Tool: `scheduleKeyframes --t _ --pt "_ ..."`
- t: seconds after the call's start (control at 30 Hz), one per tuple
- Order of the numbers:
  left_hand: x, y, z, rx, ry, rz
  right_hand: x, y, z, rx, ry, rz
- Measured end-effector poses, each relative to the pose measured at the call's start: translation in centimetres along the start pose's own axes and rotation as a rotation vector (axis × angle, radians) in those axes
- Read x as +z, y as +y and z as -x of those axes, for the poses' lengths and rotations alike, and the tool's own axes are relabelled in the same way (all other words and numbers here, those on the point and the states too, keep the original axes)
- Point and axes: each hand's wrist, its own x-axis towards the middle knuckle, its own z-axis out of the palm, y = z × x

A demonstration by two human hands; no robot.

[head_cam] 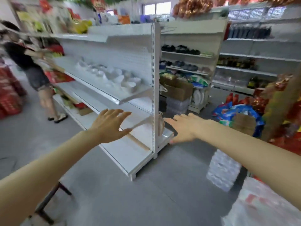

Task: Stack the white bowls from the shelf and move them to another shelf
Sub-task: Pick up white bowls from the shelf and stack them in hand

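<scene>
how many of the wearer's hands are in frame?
2. Left hand spread open before the lower shelves, below the white bowls; right hand reaches toward the unit's end post. Neither touches a bowl. Bystander hands, far left, too blurred to count.

White bowls [114, 75], white shelf [104, 93]

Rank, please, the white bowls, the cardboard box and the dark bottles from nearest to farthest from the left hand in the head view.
1. White bowls: on the shelf above the left hand.
2. Cardboard box: beyond the shelf end, to the right.
3. Dark bottles: far shelf, upper right.
</scene>
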Motion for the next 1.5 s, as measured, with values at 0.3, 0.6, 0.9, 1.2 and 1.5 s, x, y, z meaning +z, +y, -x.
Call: scheduleKeyframes --t 0.3,0.6,0.9,1.2,1.5 --pt "2.0 -20.9 -7.6 -0.189 0.01 0.04 -7.9 -5.6 -25.1 -0.171 0.044 -0.068" --pt "7.6 -41.7 -17.1 -0.154 0.052 0.062 -13.1 -12.3 -47.4 -0.137 0.033 -0.145" --pt "11.2 -59.8 -31.1 0.014 0.019 0.059 -17.9 -15.1 -63.8 0.018 -0.044 -0.304" --pt "18.4 -65.7 -43.2 0.234 -0.012 0.033 -21.4 -10.9 -77.0 0.144 -0.014 -0.341" --pt "21.8 -77.2 -57.5 0.229 -0.013 -0.015 -25.7 -7.6 -93.8 0.09 0.079 -0.314"
